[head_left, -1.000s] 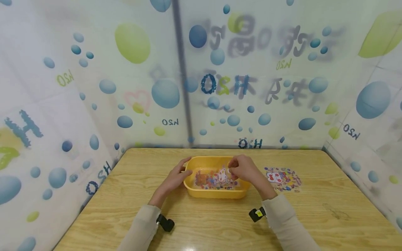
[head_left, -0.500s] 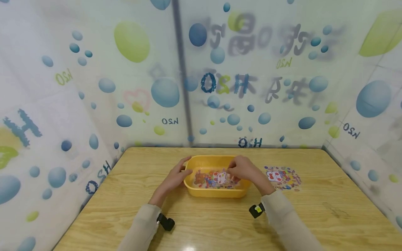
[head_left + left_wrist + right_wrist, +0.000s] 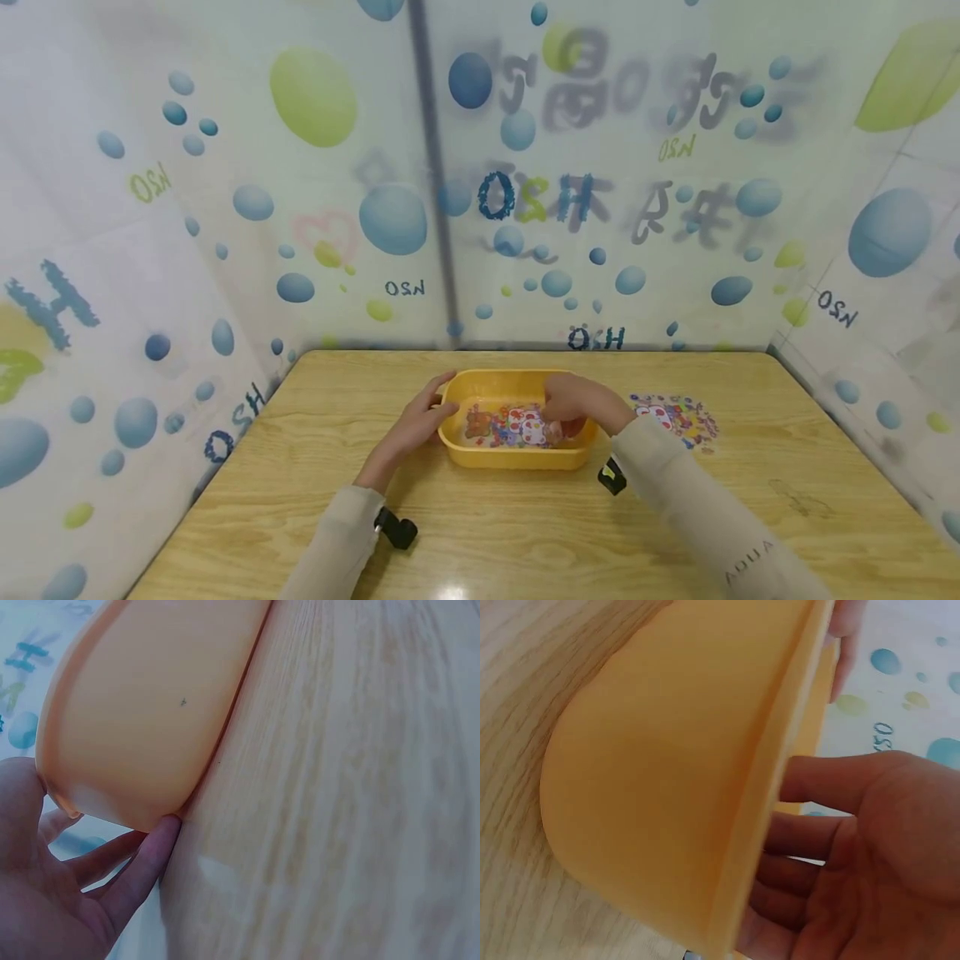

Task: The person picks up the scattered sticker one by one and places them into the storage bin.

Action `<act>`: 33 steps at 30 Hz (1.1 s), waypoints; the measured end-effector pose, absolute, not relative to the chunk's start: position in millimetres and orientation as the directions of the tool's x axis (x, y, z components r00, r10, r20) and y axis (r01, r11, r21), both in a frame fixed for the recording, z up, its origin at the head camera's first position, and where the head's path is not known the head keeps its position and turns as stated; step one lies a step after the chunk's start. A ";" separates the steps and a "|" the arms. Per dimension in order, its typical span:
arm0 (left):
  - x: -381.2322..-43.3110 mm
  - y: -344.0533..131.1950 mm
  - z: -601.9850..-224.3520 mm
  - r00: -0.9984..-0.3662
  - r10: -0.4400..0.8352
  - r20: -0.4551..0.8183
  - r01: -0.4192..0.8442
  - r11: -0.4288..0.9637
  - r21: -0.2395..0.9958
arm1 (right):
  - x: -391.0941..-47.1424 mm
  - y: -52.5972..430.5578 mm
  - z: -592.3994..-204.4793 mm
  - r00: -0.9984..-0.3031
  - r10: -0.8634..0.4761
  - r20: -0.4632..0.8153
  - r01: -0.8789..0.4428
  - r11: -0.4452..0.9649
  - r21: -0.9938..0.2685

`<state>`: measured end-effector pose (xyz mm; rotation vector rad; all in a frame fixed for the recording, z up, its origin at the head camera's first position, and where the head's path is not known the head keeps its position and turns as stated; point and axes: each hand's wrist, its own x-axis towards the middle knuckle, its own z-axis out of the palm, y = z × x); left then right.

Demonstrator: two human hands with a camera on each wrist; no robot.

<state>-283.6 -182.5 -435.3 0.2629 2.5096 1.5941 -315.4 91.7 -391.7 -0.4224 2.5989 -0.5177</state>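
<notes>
A yellow plastic basin [image 3: 517,458] stands near the far side of the table. Across its floor lies a clear sticker sheet [image 3: 517,421] printed with a brown bear, a white rabbit and many small coloured figures. My left hand [image 3: 416,425] grips the basin's left end, thumb at the rim and fingers lower on the outside wall, as the left wrist view shows. My right hand [image 3: 573,404] reaches over the right end into the basin, with fingers down on the right part of the sheet. In the right wrist view its fingertips are hidden behind the basin wall.
A second cartoon sticker sheet [image 3: 686,421] lies flat on the table right of the basin, partly behind my right forearm. The wooden table [image 3: 495,533] meets a patterned curtain [image 3: 615,167] at the back. Each wrist carries a small black camera [image 3: 396,530].
My right hand has gone lower and turned inside the basin, and the forearm has swung right. The sheet's rabbit part, raised earlier, lies flatter now. My left hand keeps its place.
</notes>
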 end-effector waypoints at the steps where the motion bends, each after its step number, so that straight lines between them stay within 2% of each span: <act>1: -283.3 -182.4 -434.8 -0.973 0.229 -0.034 0.067 0.418 0.906 | -316.1 90.4 -391.1 -0.842 -0.372 -0.391 -0.201 0.889 -0.412; 9: -285.0 -182.2 -436.9 -0.972 0.234 -0.021 0.078 0.408 0.910 | -324.3 82.1 -390.9 -0.811 -0.343 -0.474 -0.210 0.927 -0.312; 16: -287.6 -183.2 -439.4 -0.971 0.235 -0.039 0.063 0.409 0.910 | -330.6 79.5 -397.1 -0.813 -0.305 -0.496 -0.169 0.939 -0.300; 23: -302.5 -187.4 -463.9 -0.982 0.190 -0.012 0.070 0.422 0.904 | -330.9 80.6 -395.0 -0.817 -0.293 -0.497 -0.172 0.946 -0.274; 33: -305.8 -188.9 -470.4 -0.983 0.182 0.015 0.095 0.440 0.893 | -324.8 87.3 -389.5 -0.845 -0.329 -0.422 -0.232 0.936 -0.265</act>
